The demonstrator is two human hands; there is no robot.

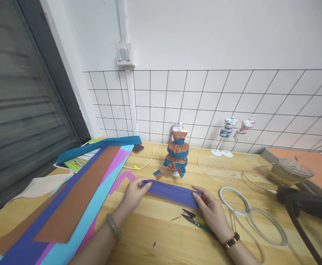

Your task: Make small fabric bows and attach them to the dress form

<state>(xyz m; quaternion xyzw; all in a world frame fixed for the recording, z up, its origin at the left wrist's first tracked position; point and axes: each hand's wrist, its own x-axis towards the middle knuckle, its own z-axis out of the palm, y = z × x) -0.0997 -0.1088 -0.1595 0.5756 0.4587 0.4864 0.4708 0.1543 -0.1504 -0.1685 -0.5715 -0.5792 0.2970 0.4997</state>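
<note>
Between both hands a strip of blue-purple crepe paper is held stretched out above the wooden table. My left hand pinches its left end between thumb and fingers. At the other end, my right hand grips the strip the same way. Just beyond the strip stands a small figure dressed in ruffled brown and teal paper, with a fan-shaped brown bow near its base. Small snips lie under my right hand, their handles partly hidden by it. A brown and teal scrap rests beside the figure.
Long paper strips in brown, blue, pink and cyan cover the left side. A phone lies behind them. Rolls of tape, a black-handled tool and a round lidded container are at right. Two decorated stands stand near the wall grid.
</note>
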